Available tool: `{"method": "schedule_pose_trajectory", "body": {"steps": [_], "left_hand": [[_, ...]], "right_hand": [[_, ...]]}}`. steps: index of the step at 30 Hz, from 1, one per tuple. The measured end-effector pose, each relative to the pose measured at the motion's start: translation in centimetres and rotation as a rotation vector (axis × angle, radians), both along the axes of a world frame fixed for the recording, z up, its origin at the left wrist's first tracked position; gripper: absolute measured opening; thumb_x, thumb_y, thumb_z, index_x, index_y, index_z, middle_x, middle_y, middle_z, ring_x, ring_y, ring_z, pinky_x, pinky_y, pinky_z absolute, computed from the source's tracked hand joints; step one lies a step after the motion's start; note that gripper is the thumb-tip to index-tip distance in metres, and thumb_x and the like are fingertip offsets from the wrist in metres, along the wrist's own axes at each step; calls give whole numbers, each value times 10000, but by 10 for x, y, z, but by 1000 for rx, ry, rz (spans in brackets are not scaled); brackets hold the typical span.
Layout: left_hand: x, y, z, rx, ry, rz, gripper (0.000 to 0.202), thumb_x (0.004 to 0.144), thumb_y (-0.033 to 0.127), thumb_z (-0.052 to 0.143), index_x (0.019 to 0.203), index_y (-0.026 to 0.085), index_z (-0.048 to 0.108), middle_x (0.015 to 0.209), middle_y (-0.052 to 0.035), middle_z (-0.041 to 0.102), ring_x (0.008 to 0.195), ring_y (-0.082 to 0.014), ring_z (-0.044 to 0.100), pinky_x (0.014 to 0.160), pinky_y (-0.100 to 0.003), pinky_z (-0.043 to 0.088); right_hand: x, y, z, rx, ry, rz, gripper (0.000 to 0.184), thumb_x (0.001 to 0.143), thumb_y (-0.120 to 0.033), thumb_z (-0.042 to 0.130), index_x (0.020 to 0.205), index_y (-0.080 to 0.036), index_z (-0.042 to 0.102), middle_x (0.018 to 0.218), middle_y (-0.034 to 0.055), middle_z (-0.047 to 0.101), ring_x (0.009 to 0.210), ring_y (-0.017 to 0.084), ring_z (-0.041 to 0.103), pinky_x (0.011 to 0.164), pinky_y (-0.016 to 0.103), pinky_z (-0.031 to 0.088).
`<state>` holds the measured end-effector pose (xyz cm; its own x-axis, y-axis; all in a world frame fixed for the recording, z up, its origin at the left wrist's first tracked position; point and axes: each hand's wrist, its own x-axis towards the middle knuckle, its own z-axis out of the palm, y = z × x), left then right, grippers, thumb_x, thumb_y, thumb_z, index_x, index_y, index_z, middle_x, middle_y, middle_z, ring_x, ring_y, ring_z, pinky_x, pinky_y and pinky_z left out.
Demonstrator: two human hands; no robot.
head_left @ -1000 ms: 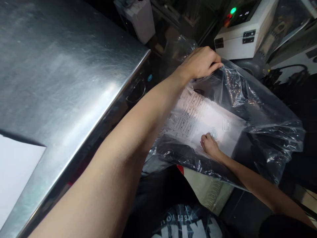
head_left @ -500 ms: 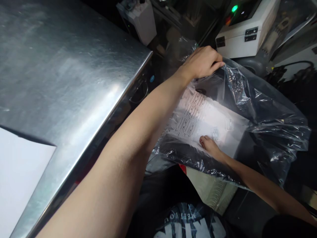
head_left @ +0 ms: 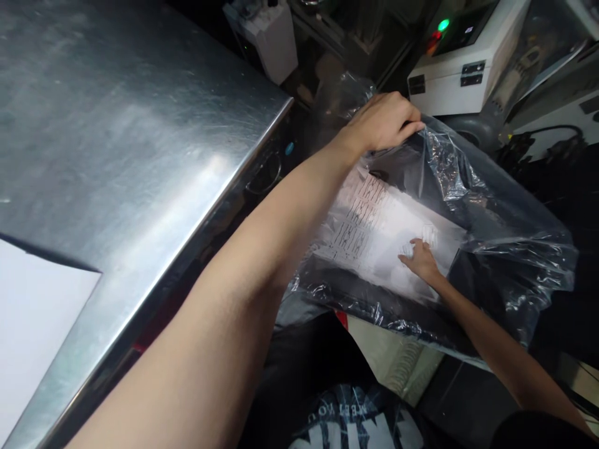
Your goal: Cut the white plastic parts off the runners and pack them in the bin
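My left hand (head_left: 386, 121) grips the upper rim of a large clear plastic bag (head_left: 505, 231) and holds its mouth up. Inside the bag lies a white sheet (head_left: 374, 231) printed with rows of small dark marks. My right hand (head_left: 421, 259) reaches into the bag and rests on that sheet with fingers stretched toward two small clear packets (head_left: 428, 234) lying on it. Whether the fingers pinch a packet is not clear.
A scratched steel table (head_left: 116, 143) fills the left, with a white sheet (head_left: 32, 324) on its near corner. White machines stand behind: one with a green light (head_left: 458, 68) at the upper right, another (head_left: 269, 34) at top centre. Dark clutter and cables lie to the right.
My right hand has slid up and to the right across the white sheet, from its lower edge to the small clear packets. My left hand keeps its grip on the bag rim.
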<state>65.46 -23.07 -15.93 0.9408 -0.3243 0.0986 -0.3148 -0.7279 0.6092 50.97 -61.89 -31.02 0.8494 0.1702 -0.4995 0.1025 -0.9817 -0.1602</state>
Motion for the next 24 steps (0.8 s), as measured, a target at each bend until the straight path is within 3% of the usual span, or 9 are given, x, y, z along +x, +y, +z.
{"method": "schedule_pose_trajectory", "body": {"steps": [5, 9, 13, 19, 22, 24], "left_hand": [[-3, -2, 3, 38, -8, 35, 518, 960, 585, 302, 1136, 433, 765, 1258, 25, 791, 1136, -330, 522, 1005, -532, 326], [-3, -1, 4, 29, -15, 27, 485, 960, 592, 307, 1077, 485, 765, 1188, 41, 804, 1146, -324, 536, 1006, -526, 348], [-2, -1, 1, 6, -29, 18, 478, 951, 631, 304, 1078, 552, 759, 1048, 43, 829, 1158, -345, 554, 1006, -568, 329], [-5, -2, 4, 79, -88, 32, 500, 1016, 527, 326, 1119, 370, 789, 1189, -35, 802, 1038, -292, 633, 947, -496, 427], [-7, -2, 6, 88, -95, 33, 514, 1036, 495, 327, 1133, 307, 795, 1178, -82, 798, 1059, -307, 659, 948, -499, 440], [-7, -2, 7, 96, -90, 29, 506, 1039, 497, 330, 1133, 325, 797, 1186, -72, 800, 1072, -313, 662, 961, -505, 441]], "right_hand": [[10, -8, -3, 56, 20, -48, 598, 674, -418, 824, 1176, -226, 561, 926, 36, 599, 811, 242, 621, 824, 393, 549], [22, 0, 4, 113, -26, -102, 608, 703, -476, 785, 1209, -221, 566, 966, 50, 649, 826, 239, 656, 840, 395, 553], [41, 22, -4, 170, -43, -155, 603, 722, -490, 787, 1220, -221, 580, 993, 60, 711, 835, 242, 698, 831, 382, 564], [55, 38, -22, 222, -32, -184, 352, 782, -309, 703, 1122, -235, 648, 843, 6, 767, 750, 225, 741, 773, 352, 577], [55, 31, -23, 255, -49, -155, 299, 808, -349, 706, 1079, -234, 656, 794, 5, 770, 749, 237, 750, 728, 356, 591], [54, 26, -20, 288, -74, -126, 262, 846, -384, 687, 1057, -232, 652, 789, 16, 773, 746, 244, 750, 713, 366, 602]]}}
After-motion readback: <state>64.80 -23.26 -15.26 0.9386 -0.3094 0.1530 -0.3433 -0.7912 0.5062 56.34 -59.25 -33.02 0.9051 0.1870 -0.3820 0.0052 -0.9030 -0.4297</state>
